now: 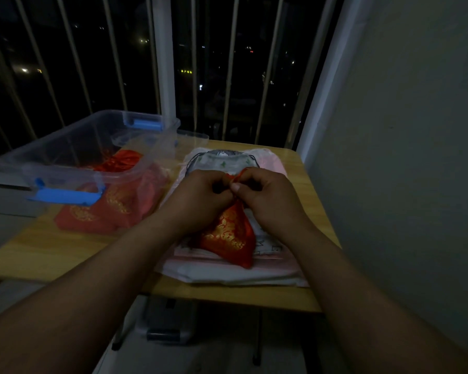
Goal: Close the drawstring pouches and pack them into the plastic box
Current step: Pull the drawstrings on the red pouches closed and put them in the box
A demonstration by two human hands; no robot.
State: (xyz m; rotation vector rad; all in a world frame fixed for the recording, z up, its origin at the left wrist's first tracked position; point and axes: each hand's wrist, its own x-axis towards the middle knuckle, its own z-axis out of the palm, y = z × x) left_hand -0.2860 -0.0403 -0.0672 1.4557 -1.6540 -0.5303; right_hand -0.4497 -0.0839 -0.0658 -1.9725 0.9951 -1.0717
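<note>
A red pouch with gold pattern (229,236) lies on a stack of pale pouches (235,273) at the middle of the small wooden table. My left hand (200,195) and my right hand (268,197) meet at its gathered neck, each pinching the red drawstring there. The clear plastic box with blue latches (65,168) stands at the table's left side, with several red pouches seen through its walls. A grey-white printed pouch (222,159) lies just beyond my hands on the stack.
The wooden table (52,252) is small, with its front edge near me and a grey wall close on the right. Window bars stand behind the table. A grey box (168,322) sits on the floor under the table.
</note>
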